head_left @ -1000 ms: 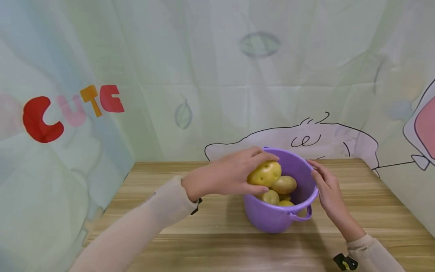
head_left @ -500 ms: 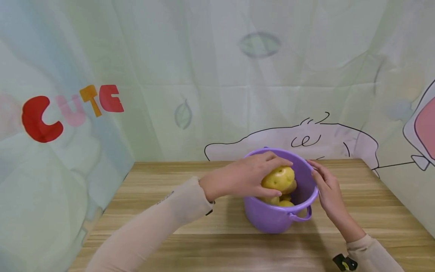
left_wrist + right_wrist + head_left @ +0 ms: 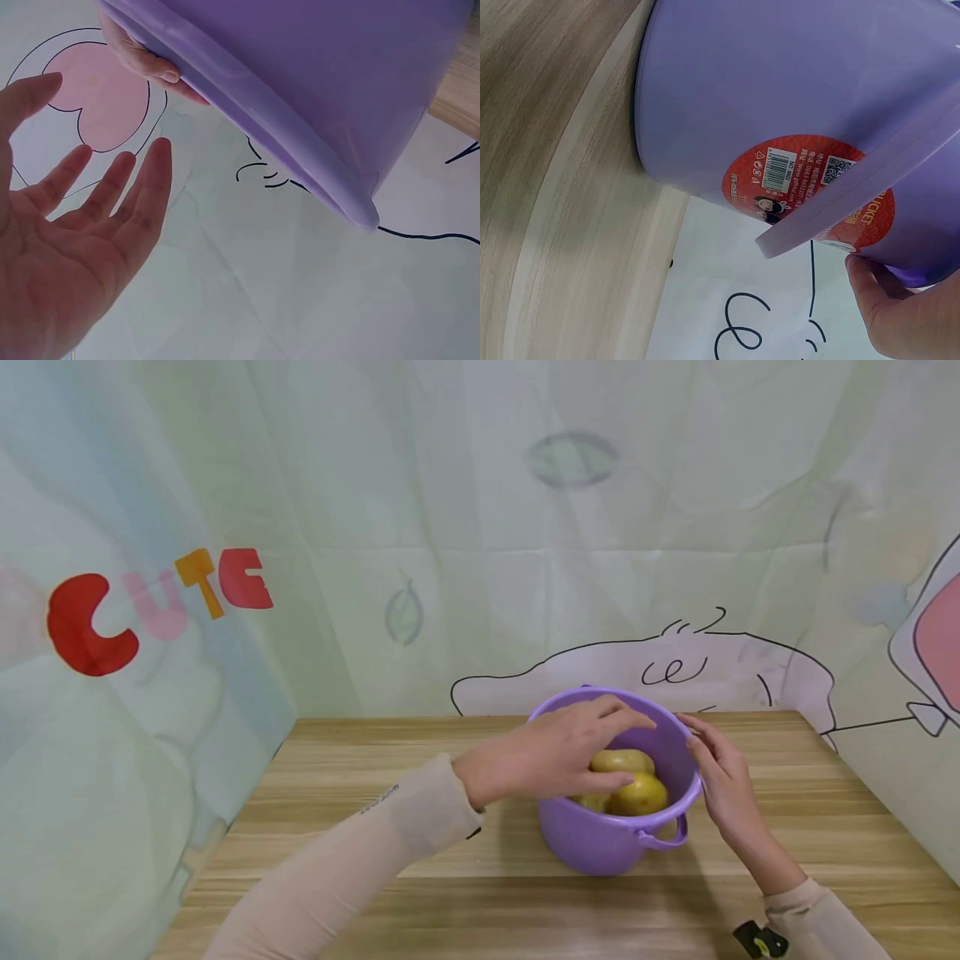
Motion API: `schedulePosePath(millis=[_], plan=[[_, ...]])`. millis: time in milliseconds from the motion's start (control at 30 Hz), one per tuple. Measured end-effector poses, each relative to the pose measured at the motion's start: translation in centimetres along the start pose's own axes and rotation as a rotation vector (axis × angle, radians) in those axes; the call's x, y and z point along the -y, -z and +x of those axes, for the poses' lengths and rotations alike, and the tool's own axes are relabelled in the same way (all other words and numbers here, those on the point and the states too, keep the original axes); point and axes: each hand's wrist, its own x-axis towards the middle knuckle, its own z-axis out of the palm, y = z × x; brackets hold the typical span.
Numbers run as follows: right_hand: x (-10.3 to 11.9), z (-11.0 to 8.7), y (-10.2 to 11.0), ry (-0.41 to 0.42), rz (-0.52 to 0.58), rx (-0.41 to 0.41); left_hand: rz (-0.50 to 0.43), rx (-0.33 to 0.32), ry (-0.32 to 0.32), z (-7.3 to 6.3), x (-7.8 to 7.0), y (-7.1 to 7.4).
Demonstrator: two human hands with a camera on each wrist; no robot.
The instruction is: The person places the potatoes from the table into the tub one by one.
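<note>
A purple bucket (image 3: 603,843) stands on the wooden table, holding several potatoes. A shiny yellow potato (image 3: 643,795) lies in front of a duller one (image 3: 626,762), and others are partly hidden. My left hand (image 3: 558,747) hovers over the bucket's mouth with fingers spread and nothing in them; in the left wrist view the left hand (image 3: 82,232) shows its bare palm beside the rim. My right hand (image 3: 723,777) holds the bucket's right rim between thumb and fingers. In the right wrist view, that hand (image 3: 907,315) grips beside the red round label (image 3: 795,187).
The wood-grain table (image 3: 420,893) extends on both sides of the bucket. A printed cloth backdrop (image 3: 480,527) rises behind and at both sides. The bucket's purple side handle (image 3: 667,837) juts out toward the front right.
My left hand has moved right and released the yellow potato, which now lies among the others in the bucket. The right hand and bucket have stayed in place.
</note>
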Motion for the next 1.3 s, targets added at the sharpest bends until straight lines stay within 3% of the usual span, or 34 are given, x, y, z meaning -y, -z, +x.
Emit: schedulePosePath(millis=[800, 1100, 1300], plan=[[0.2, -0.1, 0.1, -0.016, -0.022, 0.01, -0.031, -0.014, 0.053, -1.3, 0.6, 0.1], [0.2, 0.1, 0.5, -0.02, -0.044, 0.063, -0.061, -0.025, 0.101, -2.1, 1.2, 0.1], [0.5, 0.3, 1.1, -0.041, -0.046, 0.143, -0.07, -0.055, 0.123, -2.9, 1.7, 0.1]])
